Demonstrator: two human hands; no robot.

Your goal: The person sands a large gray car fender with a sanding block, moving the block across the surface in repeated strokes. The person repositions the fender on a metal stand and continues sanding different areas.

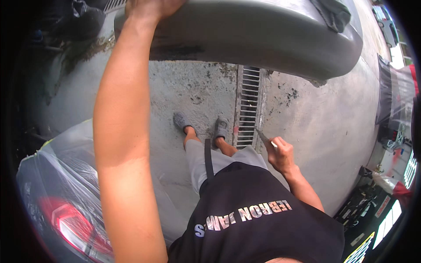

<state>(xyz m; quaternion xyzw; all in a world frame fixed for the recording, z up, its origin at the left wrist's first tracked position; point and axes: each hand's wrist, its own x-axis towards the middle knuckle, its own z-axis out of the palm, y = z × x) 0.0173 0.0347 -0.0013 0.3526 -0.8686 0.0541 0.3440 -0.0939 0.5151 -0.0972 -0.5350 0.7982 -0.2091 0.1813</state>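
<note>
at the top is the grey curved panel [258, 41]; how much is finished, we cannot tell. our right hand [281, 155], right of centre, grasps a thin tool [262, 136]; our left hand [151, 6], upper left, has unclear grip.

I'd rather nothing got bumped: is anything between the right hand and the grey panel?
Nothing visible, apart from the slim tool the right hand holds. The drain grate and concrete floor show below the gap to the grey panel; the dark cloth lies on that panel.
</note>
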